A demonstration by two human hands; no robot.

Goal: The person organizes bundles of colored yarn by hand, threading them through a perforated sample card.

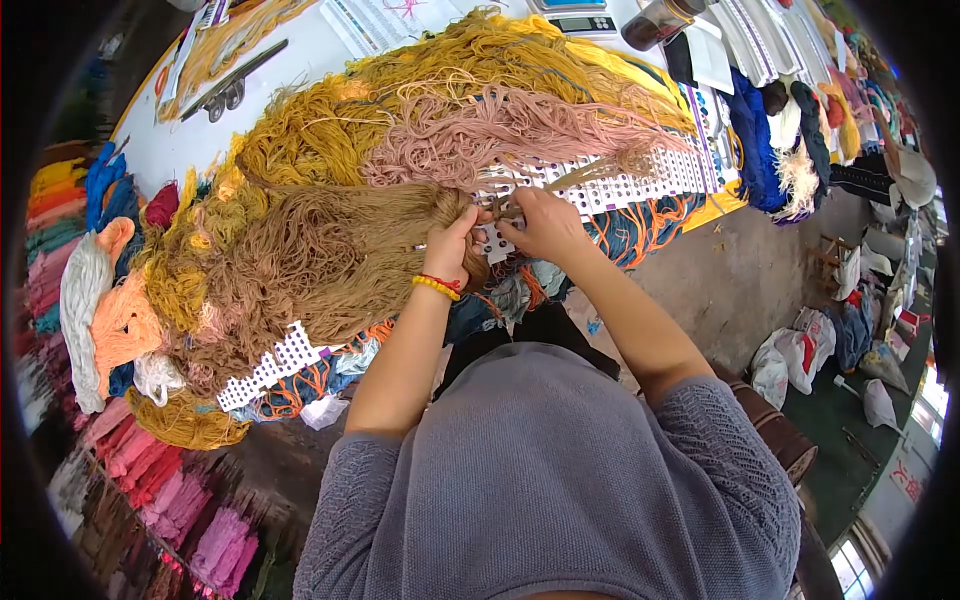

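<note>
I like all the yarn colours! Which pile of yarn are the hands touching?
The brown yarn. The left hand grips its end, right hand beside it. The pink yarn and yellow yarn lie farther back, untouched.

A yarn workshop: heaped yarn skeins cover the worktable, beside scales and colour sample cards.

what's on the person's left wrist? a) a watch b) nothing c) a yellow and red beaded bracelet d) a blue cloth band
c: a yellow and red beaded bracelet circles the wrist just below the left hand, which grips the brown yarn next to the right hand.
</note>
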